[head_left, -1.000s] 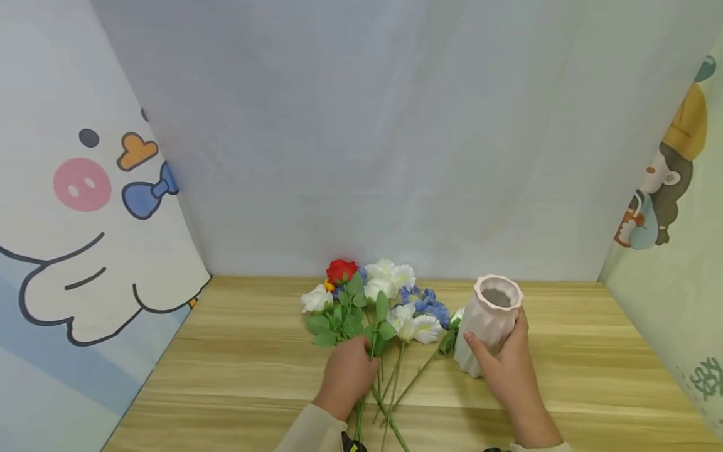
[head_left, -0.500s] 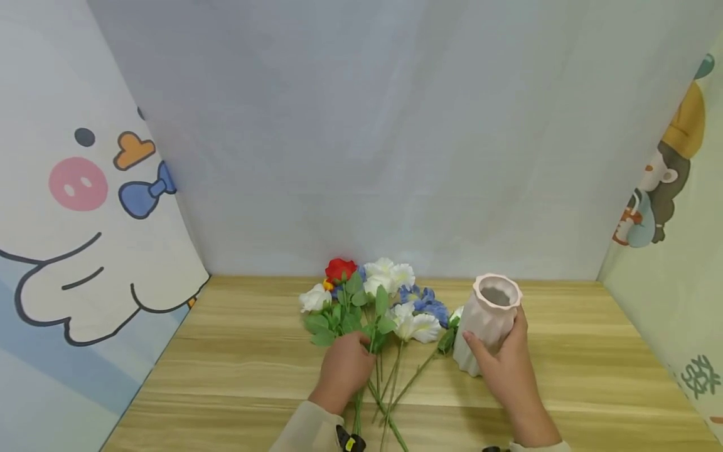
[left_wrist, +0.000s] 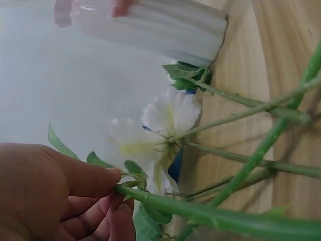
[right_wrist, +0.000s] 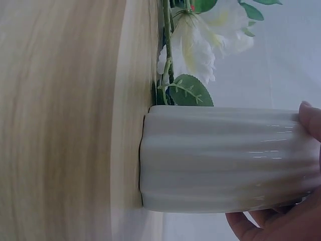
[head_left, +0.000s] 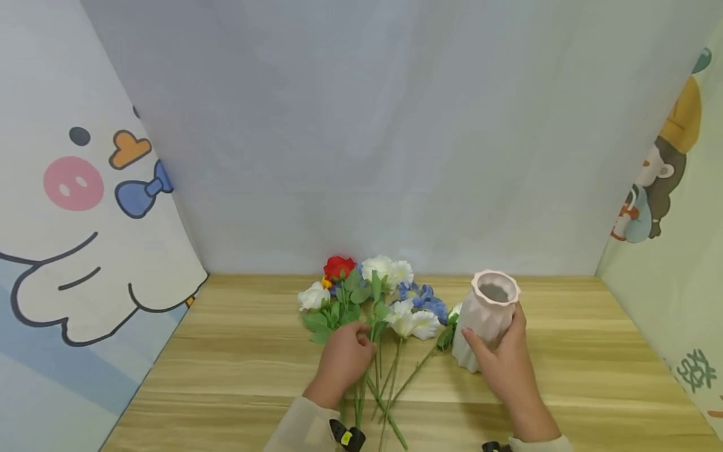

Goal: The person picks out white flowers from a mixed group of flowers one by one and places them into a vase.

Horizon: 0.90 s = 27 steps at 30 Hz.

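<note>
In the head view my left hand (head_left: 342,360) is among the flower stems at the middle of the table. Its thumb and fingertips pinch a green leafy flower stem (left_wrist: 165,202), seen close in the left wrist view; which bloom tops it I cannot tell. My right hand (head_left: 511,370) grips the side of a white fluted vase (head_left: 480,326) with a wavy rim. The vase stands upright, its base on the table in the right wrist view. Around the left hand lie a red rose (head_left: 339,268), a white rose (head_left: 314,296), white ruffled flowers (head_left: 402,320) and blue ones (head_left: 423,300).
The wooden table (head_left: 226,364) ends at a plain grey backdrop (head_left: 361,138). Printed cartoon panels stand at both sides. Bare stems (head_left: 390,402) cross each other towards the front edge. One white flower with green leaves (head_left: 446,338) lies against the vase's left side.
The left hand has shifted slightly up and left, with the pinched stem between its fingers. The right hand keeps its grip on the vase. The head view has turned a little.
</note>
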{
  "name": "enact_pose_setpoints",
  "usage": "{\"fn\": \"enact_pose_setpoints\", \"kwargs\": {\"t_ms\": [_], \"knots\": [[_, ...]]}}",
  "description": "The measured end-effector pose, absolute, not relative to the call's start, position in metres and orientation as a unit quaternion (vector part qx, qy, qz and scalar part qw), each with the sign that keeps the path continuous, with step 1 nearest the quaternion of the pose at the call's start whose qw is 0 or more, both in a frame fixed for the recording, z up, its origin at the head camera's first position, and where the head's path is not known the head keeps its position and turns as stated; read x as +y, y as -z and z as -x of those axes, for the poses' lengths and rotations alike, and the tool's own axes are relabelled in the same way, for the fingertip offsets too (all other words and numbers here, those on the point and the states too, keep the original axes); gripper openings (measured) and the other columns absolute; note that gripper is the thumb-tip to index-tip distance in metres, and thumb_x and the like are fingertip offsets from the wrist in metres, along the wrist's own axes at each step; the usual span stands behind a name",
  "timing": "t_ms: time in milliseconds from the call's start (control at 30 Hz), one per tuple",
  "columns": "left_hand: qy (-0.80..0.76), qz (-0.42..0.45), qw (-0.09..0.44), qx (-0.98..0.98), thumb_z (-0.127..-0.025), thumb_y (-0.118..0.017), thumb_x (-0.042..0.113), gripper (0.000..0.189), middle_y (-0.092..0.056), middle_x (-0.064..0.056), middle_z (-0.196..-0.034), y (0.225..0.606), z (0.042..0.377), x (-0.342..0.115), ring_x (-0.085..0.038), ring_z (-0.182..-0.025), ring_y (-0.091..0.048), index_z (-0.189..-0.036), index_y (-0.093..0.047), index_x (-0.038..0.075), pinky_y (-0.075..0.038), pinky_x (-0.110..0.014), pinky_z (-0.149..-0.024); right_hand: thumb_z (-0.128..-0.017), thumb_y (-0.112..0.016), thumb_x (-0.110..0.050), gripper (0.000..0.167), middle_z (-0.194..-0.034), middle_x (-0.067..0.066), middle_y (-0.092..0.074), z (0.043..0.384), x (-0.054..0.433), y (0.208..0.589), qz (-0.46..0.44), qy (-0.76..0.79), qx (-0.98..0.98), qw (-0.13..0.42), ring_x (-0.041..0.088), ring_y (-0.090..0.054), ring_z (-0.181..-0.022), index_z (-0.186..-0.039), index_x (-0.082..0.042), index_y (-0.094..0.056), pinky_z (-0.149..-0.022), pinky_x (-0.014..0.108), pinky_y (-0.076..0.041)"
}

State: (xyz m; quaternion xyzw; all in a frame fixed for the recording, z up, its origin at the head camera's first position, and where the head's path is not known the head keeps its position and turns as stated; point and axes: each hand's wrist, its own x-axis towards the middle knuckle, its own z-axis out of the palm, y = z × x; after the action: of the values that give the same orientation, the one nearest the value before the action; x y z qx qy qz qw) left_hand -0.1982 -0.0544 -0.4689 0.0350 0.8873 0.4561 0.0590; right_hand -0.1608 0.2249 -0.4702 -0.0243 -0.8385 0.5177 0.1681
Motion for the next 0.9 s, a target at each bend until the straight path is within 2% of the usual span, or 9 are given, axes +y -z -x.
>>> {"fn": "enact_pose_setpoints", "kwargs": {"t_ms": [100, 167, 333, 467, 900], "knots": [[-0.477, -0.04, 0.057, 0.876, -0.098, -0.068, 0.01, 0.035, -0.059, 0.0, -0.08, 0.464, 0.199, -0.054, -0.012, -0.054, -0.042, -0.132, -0.065, 0.001, -0.04, -0.031, -0.055, -0.097, -0.075, -0.027, 0.104, -0.155, 0.033, -0.027, 0.161, 0.225, 0.469, 0.023, -0.514, -0.841, 0.165, 0.056, -0.036, -0.137, -0.164, -0.011, 0.004, -0.106, 0.076, -0.031], [-0.483, -0.049, 0.049, 0.873, -0.098, -0.068, 0.01, 0.035, -0.062, 0.001, -0.086, 0.461, 0.199, -0.053, -0.012, -0.058, -0.047, -0.131, -0.065, 0.001, -0.043, -0.031, -0.057, -0.097, -0.074, -0.027, 0.104, -0.154, 0.034, -0.027, 0.161, 0.225, 0.469, 0.022, -0.513, -0.842, 0.164, 0.056, -0.037, -0.137, -0.164, -0.01, 0.004, -0.106, 0.075, -0.031], [-0.483, -0.071, 0.027, 0.872, -0.096, -0.069, 0.009, 0.033, -0.066, 0.0, -0.097, 0.453, 0.199, -0.052, -0.014, -0.078, -0.061, -0.128, -0.067, 0.002, -0.051, -0.034, -0.065, -0.097, -0.075, -0.025, 0.103, -0.153, 0.034, -0.029, 0.161, 0.225, 0.469, 0.024, -0.519, -0.838, 0.166, 0.055, -0.038, -0.136, -0.163, -0.008, 0.002, -0.107, 0.075, -0.032], [-0.489, -0.077, 0.017, 0.869, -0.097, -0.069, 0.01, 0.03, -0.066, -0.001, -0.1, 0.446, 0.2, -0.049, -0.017, -0.089, -0.065, -0.127, -0.068, 0.002, -0.055, -0.036, -0.071, -0.097, -0.075, -0.026, 0.103, -0.153, 0.034, -0.029, 0.161, 0.225, 0.47, 0.024, -0.521, -0.837, 0.165, 0.055, -0.038, -0.136, -0.163, -0.008, 0.001, -0.107, 0.074, -0.032], [-0.508, -0.089, 0.002, 0.857, -0.099, -0.068, 0.011, 0.034, -0.066, -0.003, -0.105, 0.434, 0.206, -0.04, -0.02, -0.096, -0.064, -0.131, -0.065, 0.0, -0.056, -0.035, -0.075, -0.097, -0.075, -0.023, 0.101, -0.152, 0.034, -0.029, 0.163, 0.226, 0.473, 0.019, -0.523, -0.835, 0.171, 0.054, -0.038, -0.136, -0.162, -0.007, 0.0, -0.107, 0.074, -0.032]]}}
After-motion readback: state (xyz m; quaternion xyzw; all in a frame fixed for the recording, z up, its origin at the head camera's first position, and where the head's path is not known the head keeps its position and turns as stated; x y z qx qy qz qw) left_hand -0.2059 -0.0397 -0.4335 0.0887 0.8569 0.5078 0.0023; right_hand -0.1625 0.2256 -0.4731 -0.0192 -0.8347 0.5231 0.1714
